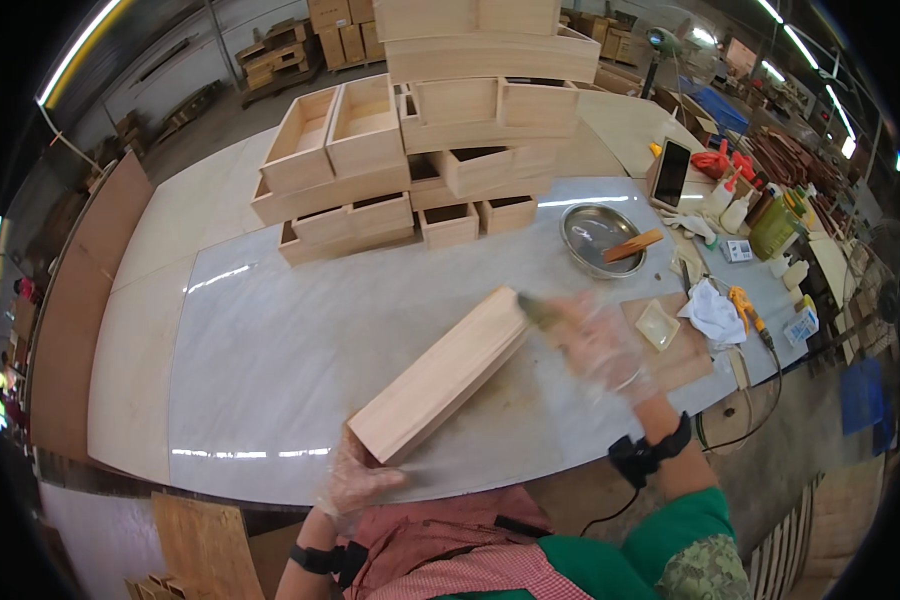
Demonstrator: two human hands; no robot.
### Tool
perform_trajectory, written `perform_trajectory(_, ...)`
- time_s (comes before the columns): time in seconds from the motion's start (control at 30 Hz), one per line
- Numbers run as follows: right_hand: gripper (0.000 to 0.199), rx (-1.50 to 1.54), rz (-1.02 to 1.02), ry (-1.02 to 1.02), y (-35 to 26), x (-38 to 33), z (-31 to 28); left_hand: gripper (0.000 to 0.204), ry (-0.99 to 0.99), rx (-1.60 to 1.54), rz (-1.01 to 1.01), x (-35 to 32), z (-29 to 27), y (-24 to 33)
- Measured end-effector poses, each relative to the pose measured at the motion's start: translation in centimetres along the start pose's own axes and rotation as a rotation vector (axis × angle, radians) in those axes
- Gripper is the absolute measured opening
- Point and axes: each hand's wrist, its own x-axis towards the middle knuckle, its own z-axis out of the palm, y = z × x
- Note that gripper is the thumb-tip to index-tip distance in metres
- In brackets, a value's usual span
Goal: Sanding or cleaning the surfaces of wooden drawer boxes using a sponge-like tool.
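A long pale wooden box (440, 375) lies slanted on the grey worktable (270, 360), its near end over the front edge. My left hand (355, 482), in a clear plastic glove, holds that near end from below. My right hand (600, 342), also gloved and blurred, grips a small dark-tipped brush (538, 312) whose tip touches the box's far end.
Stacks of open wooden boxes (420, 150) fill the back of the table. To the right are a metal bowl (602, 238) with a wooden stick, a small white dish (657, 325) on a board, a white rag (712, 312), glue bottles (735, 205), a phone (671, 172) and a cable.
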Motion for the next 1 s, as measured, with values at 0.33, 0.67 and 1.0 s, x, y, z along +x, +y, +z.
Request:
perform_trajectory(0.33, 0.016, -0.482, -0.433, 0.138, -1.3, 1.4, 7.6, 0.073, 0.087, 0.415, 0.156, 0.2, 0.6, -2.0)
perform_trajectory(0.67, 0.009, -0.521, -0.584, 0.152, -2.9, -0.9, 11.8, 0.07, 0.115, 0.707, 0.153, 0.2, -0.1, -2.3)
perform_trajectory(1.0, 0.012, -1.412, -0.635, 0.36, -2.6, -0.1, 11.3, 0.071, 0.144, 0.603, 0.177, 0.2, 0.8, -1.4)
